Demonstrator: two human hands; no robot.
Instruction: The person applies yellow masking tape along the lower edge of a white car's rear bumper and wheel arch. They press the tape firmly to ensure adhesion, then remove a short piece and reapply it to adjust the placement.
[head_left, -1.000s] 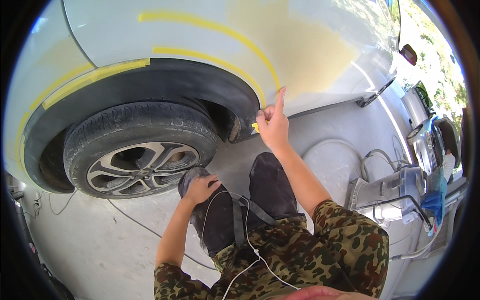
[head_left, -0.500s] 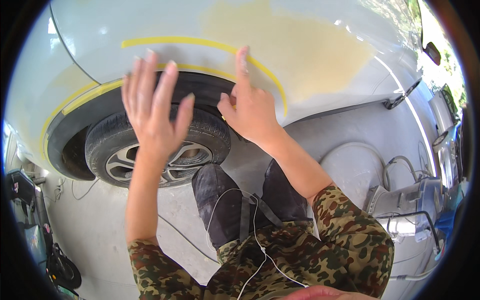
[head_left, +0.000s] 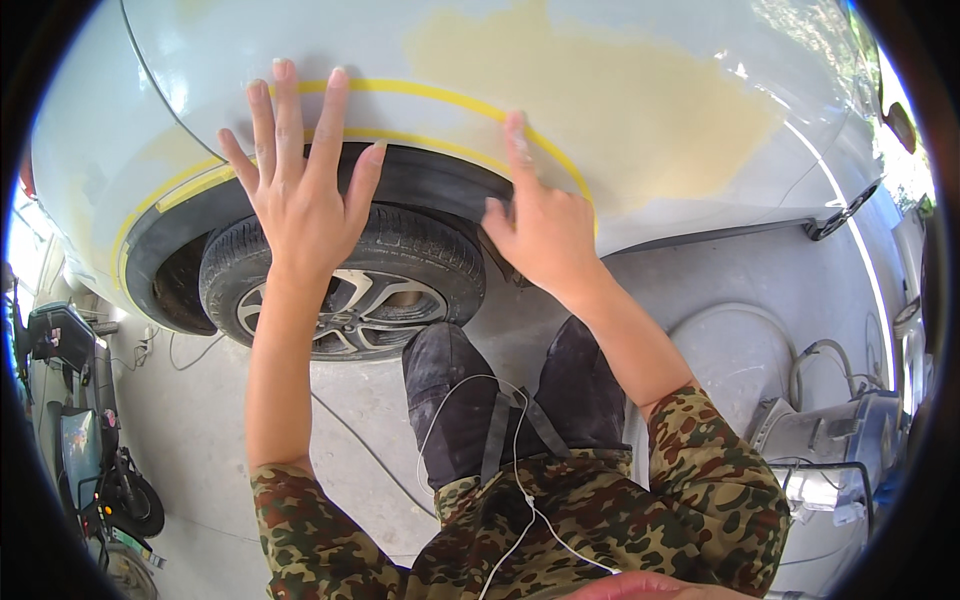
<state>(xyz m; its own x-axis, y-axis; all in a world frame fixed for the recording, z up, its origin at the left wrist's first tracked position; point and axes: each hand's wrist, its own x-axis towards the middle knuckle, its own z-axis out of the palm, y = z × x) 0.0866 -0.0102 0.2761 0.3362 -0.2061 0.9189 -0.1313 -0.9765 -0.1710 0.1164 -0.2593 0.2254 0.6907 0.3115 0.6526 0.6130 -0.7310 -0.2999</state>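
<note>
While the right hand [head_left: 548, 222] points, the left hand [head_left: 305, 210] — fingers spread — has moved from knee [head_left: 440, 352] to tape [head_left: 430, 94].

Free gap over the car panel [head_left: 420, 113] between the hands [head_left: 305, 215], with tyre [head_left: 400, 245] as obstacle below

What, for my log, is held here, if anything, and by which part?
The splayed bare left hand holds nothing; bare right hand: cannot tell, curled fingers hidden.

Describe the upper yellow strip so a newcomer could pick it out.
On the pale car body, find the black wheel arch over the tyre. Above it, between left hand and right hand, the upper yellow strip curves over a lower strip. Of the two, it lies farther from the arch.
</note>
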